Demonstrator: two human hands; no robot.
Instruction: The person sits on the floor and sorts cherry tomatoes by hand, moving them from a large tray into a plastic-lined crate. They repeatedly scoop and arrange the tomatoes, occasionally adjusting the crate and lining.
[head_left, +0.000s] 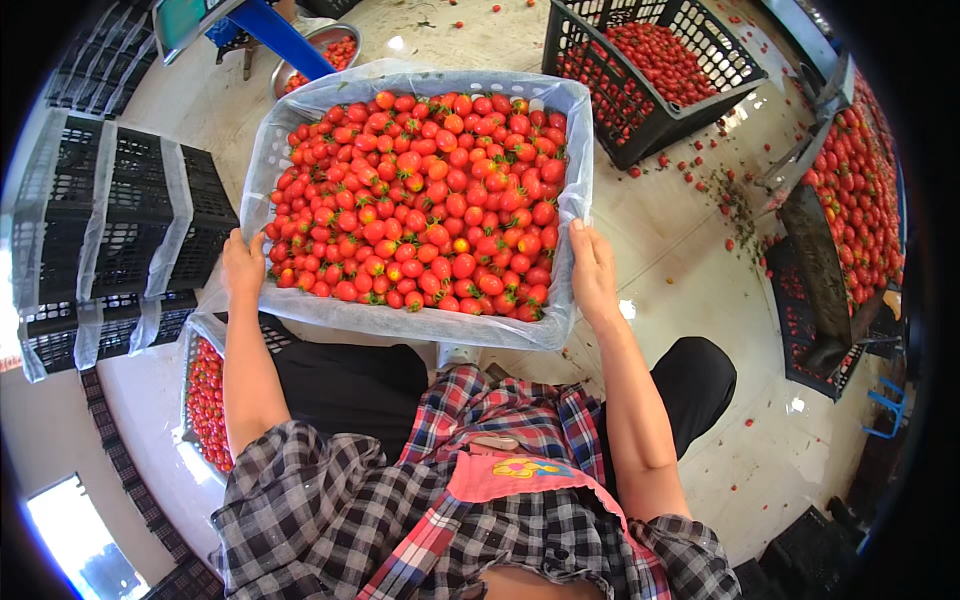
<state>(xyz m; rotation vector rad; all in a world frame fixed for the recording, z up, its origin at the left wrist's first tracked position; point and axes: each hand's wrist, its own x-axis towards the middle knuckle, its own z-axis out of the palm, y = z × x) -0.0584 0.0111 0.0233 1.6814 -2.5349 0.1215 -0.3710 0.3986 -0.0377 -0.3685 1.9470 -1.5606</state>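
Observation:
A plastic crate (420, 321) lined with thin white sheeting is held level in front of me. Cherry tomatoes (427, 202), mostly red with some orange and a few green stems, fill it broadly. My left hand (244, 262) grips the crate's left side near the front corner, its thumb over the lined rim. On the opposite side, my right hand (592, 262) clasps the right edge, with the fingers partly hidden. A second lined crate (196, 330) of cherry tomatoes stands on the floor beside my left arm, partly covered by it.
Stacked black crates (135, 202) with white liners stand at left. A black crate (645, 124) of tomatoes sits ahead right. A metal bowl (354, 37) lies beyond a blue post (281, 37). Tomatoes heap behind a chute (821, 262) at right. Loose tomatoes and debris (731, 199) dot the tiled floor.

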